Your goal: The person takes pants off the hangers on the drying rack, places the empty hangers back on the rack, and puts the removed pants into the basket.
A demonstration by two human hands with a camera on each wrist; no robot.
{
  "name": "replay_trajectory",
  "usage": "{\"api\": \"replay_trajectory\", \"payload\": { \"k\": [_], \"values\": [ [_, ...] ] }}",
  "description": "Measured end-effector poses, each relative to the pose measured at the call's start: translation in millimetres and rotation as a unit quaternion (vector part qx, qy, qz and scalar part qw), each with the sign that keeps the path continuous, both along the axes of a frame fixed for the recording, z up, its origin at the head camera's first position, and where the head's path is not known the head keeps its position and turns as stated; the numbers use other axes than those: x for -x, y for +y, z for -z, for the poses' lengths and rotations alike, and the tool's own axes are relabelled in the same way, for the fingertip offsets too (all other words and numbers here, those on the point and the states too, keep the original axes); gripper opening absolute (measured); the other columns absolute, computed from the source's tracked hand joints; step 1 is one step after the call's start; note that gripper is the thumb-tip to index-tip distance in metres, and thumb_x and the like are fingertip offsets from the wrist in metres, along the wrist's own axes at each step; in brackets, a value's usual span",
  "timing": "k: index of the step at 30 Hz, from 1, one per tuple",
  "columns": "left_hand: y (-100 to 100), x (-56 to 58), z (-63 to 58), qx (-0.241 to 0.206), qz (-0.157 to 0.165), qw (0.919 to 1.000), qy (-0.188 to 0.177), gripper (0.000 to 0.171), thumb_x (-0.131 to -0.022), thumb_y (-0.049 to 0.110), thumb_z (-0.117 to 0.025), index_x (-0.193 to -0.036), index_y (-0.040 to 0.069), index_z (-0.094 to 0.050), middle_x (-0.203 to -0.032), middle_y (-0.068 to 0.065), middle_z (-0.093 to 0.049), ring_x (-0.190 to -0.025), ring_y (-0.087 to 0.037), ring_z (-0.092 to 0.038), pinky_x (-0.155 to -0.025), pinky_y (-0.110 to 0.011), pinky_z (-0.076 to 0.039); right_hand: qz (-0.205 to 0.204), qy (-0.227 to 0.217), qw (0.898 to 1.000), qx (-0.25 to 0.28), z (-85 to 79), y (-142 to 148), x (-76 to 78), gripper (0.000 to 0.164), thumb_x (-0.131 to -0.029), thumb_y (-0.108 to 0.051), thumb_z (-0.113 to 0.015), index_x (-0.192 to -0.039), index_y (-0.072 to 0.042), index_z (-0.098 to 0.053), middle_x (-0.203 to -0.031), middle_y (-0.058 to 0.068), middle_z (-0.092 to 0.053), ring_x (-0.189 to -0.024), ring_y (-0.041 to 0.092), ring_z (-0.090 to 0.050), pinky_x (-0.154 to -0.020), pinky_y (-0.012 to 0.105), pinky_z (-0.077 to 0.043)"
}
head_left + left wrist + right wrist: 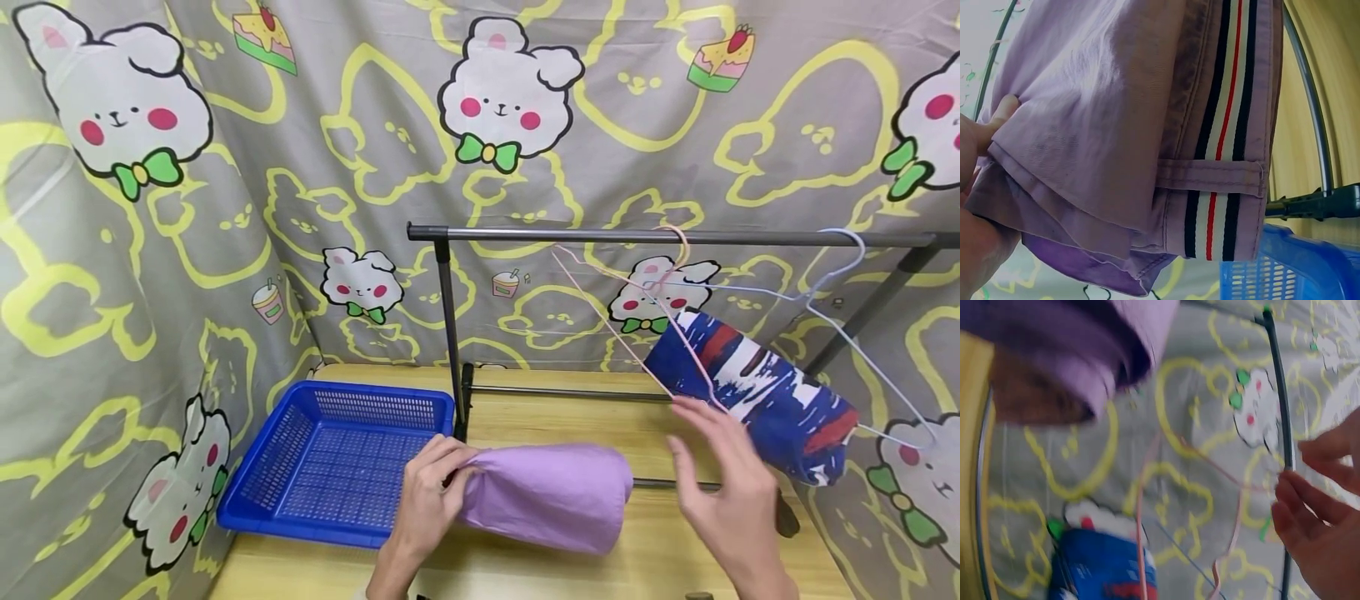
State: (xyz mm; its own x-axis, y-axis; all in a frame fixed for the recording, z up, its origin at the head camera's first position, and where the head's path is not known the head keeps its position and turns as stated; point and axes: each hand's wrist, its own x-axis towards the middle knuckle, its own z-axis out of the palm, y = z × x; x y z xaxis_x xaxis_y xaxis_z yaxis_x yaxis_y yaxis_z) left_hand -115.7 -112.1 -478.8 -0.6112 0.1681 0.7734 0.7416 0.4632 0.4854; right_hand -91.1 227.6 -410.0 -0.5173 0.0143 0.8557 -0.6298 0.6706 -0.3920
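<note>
Curtain (420, 196) at 12 o'clock, blk clothes rack (555, 236) from ctr twd 3, blue basket (300, 532) at 7–8. Lilac garment (551, 500) at 5–6, over tabletop (558, 429), L hand (435, 483) pinching its 9 o'clock end. Prob. light, soft, floppy, not fragile, not v. slippery; best hold prob. the edge w/ navy-white-red stripe (1232, 94), likely stiffer. Blue-red-white garment (757, 392) at 4; pink hanger (686, 247), lt-blue hanger (861, 250) at 3. R hand (731, 492) at 4, holding nothing; can't tell if touching pink hanger. Open room: gap btwn lilac garment & R hand. Tight edges: basket rim at its 9, rack upright (452, 350) at 10–11.
</note>
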Motion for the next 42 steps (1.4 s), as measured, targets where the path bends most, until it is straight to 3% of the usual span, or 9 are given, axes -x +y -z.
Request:
{"api": "replay_trajectory", "payload": {
  "k": [4, 9, 15, 19, 24, 28, 33, 36, 42],
  "values": [
    [1, 1.0, -1.9, 0.006, 0.009, 0.9999, 0.000, 0.024, -0.079, -0.004, -0.080, -0.099, 0.008, -0.079, -0.091, 0.002, -0.073, -0.080, -0.012, -0.062, -0.077, -0.015, -0.051, -0.109, -0.065, 0.991, -0.046, 13.0, -17, 0.6, 0.048, -0.086, -0.012, -0.075, -0.131, 0.000, -0.066, -0.132, 0.015, -0.066, -0.126, 0.021, -0.059, -0.114, 0.024, -0.037],
    [2, 2.4, -5.1, 0.006, 0.022, 0.9997, 0.008, 0.024, -0.080, -0.004, -0.079, -0.100, 0.009, -0.080, -0.092, 0.002, -0.074, -0.080, -0.011, -0.061, -0.076, -0.015, -0.051, -0.159, -0.202, 0.959, -0.121, 32.3, -26, 5.6, 0.073, -0.082, -0.021, -0.087, -0.147, -0.019, -0.055, -0.143, 0.001, -0.059, -0.130, 0.020, -0.056, -0.111, 0.020, -0.037],
    [3, 3.8, -9.6, 0.015, 0.035, 0.9992, 0.013, 0.021, -0.081, -0.002, -0.079, -0.099, 0.008, -0.079, -0.092, 0.001, -0.074, -0.080, -0.012, -0.061, -0.075, -0.015, -0.051, -0.204, -0.248, 0.926, -0.198, 49.2, -28, 17.5, 0.080, -0.082, -0.036, -0.087, -0.151, -0.017, -0.051, -0.146, 0.000, -0.058, -0.127, 0.022, -0.059, -0.100, 0.044, -0.052],
    [2, 3.8, -11.0, 0.027, 0.041, 0.9988, 0.007, 0.021, -0.081, -0.002, -0.079, -0.100, 0.007, -0.080, -0.093, 0.002, -0.073, -0.082, -0.012, -0.062, -0.076, -0.015, -0.052, -0.240, -0.252, 0.909, -0.228, 54.5, -29, 23.3, 0.074, -0.081, -0.027, -0.087, -0.145, -0.011, -0.056, -0.135, 0.003, -0.066, -0.115, 0.018, -0.066, -0.092, 0.043, -0.056],
    [-1, 4.1, -11.2, 0.044, 0.053, 0.9975, -0.011, 0.019, -0.081, -0.001, -0.081, -0.099, 0.007, -0.079, -0.094, 0.003, -0.073, -0.084, -0.011, -0.063, -0.079, -0.016, -0.053, -0.263, -0.300, 0.889, -0.223, 53.4, -34, 28.7, 0.040, -0.085, -0.010, -0.080, -0.123, -0.017, -0.068, -0.102, -0.010, -0.071, -0.084, 0.002, -0.063, -0.071, 0.027, -0.056],
    [-7, 7.0, -12.6, 0.063, 0.070, 0.9950, -0.034, 0.019, -0.081, 0.001, -0.083, -0.098, 0.007, -0.078, -0.094, 0.004, -0.073, -0.085, -0.011, -0.063, -0.080, -0.016, -0.052, -0.259, -0.315, 0.886, -0.219, 48.0, -37, 32.9, 0.026, -0.085, -0.006, -0.078, -0.103, -0.022, -0.069, -0.080, -0.018, -0.061, -0.064, -0.004, -0.052, -0.054, 0.019, -0.045],
    [-16, 11.7, -16.7, 0.114, 0.086, 0.9870, -0.074, 0.024, -0.079, 0.002, -0.085, -0.100, 0.009, -0.078, -0.097, 0.006, -0.072, -0.087, -0.010, -0.063, -0.079, -0.020, -0.053, -0.253, -0.291, 0.894, -0.228, 39.8, -37, 35.8, 0.024, -0.083, -0.005, -0.077, -0.097, -0.023, -0.069, -0.077, -0.018, -0.060, -0.060, -0.005, -0.050, -0.052, 0.016, -0.041],
    [-19, 11.8, -18.2, 0.150, 0.086, 0.9785, -0.112, 0.032, -0.078, 0.003, -0.086, -0.108, 0.011, -0.077, -0.102, 0.007, -0.071, -0.093, -0.010, -0.063, -0.081, -0.027, -0.055, -0.241, -0.266, 0.904, -0.233, 36.3, -36, 35.8, 0.023, -0.082, -0.006, -0.078, -0.098, -0.022, -0.071, -0.079, -0.017, -0.064, -0.062, -0.005, -0.051, -0.054, 0.015, -0.042],
    [-16, 13.2, -26.0, 0.261, 0.056, 0.9521, -0.149, 0.055, -0.081, 0.035, -0.087, -0.130, 0.016, -0.070, -0.121, 0.002, -0.071, -0.109, -0.018, -0.067, -0.092, -0.041, -0.054, -0.230, -0.233, 0.914, -0.238, 30.5, -38, 35.2, 0.024, -0.082, -0.007, -0.079, -0.099, -0.023, -0.073, -0.078, -0.019, -0.064, -0.062, -0.008, -0.050, -0.056, 0.013, -0.041]
  ]
}}
